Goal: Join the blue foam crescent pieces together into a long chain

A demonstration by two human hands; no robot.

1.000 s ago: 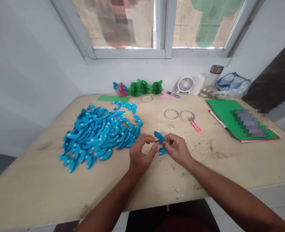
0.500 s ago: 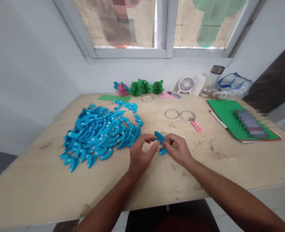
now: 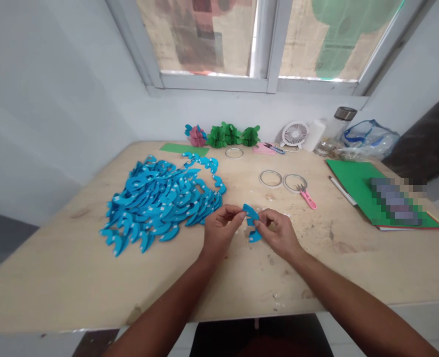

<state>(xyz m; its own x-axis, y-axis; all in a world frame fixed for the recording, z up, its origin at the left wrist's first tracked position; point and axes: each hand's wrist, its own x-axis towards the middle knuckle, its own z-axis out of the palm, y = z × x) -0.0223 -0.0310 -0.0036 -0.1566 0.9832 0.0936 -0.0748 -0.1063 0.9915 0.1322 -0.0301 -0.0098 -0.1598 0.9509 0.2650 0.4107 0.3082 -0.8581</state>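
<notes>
Between my hands, low over the table, is a small folded blue paper piece (image 3: 250,213) with curved edges. My left hand (image 3: 221,232) closes thumb and forefinger at its left edge. From the other side, my right hand (image 3: 282,233) pinches the same piece between thumb and fingers. A curved blue paper part (image 3: 255,237) with a white square shows just below the pinch; whether it is joined to the held piece is hidden. Left of my hands lies a big pile of blue curved paper pieces (image 3: 159,198), many bearing small white squares.
Tape rolls (image 3: 271,178) and pink-handled snips (image 3: 307,197) lie beyond my right hand. Green paper ornaments (image 3: 228,135) and a small white fan (image 3: 294,134) stand along the wall. At right, a green folder (image 3: 356,188) lies beside a white pen (image 3: 343,191).
My left thumb and forefinger have come together at the blue piece's edge; they were further apart before. My right hand keeps its pinch. The camera view has shifted slightly.
</notes>
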